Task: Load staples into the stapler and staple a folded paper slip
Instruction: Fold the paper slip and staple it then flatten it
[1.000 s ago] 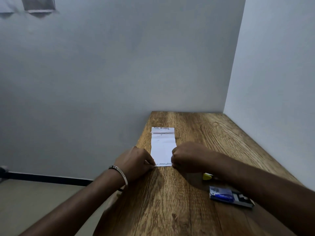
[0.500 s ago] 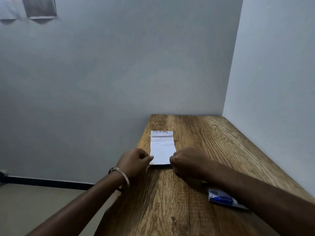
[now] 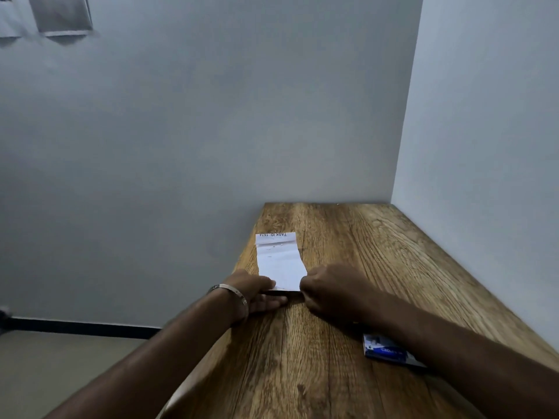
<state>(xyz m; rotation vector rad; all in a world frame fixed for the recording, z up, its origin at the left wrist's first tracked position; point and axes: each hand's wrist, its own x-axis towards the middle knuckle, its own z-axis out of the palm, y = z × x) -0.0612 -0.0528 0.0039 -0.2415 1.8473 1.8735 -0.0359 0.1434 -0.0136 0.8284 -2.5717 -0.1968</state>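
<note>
A white paper slip (image 3: 279,261) lies lengthwise on the wooden table (image 3: 348,358), printed text at its far end. My left hand (image 3: 257,293), with a metal bracelet on the wrist, pinches the slip's near left corner. My right hand (image 3: 329,290) is closed on the near right corner. The near edge of the slip is lifted a little off the wood. A blue and black staple box (image 3: 385,350) lies at the right, partly hidden under my right forearm. No stapler shows; a yellow item seen earlier is hidden by that forearm.
Grey walls close the table's far end and right side (image 3: 484,176). The table's left edge (image 3: 242,258) drops to the floor just beside the slip. Two papers (image 3: 60,13) hang on the wall at upper left.
Both hands have drawn the slip's near end up and away from me, so the visible slip is shorter. My right forearm now covers the yellow item and part of the staple box.
</note>
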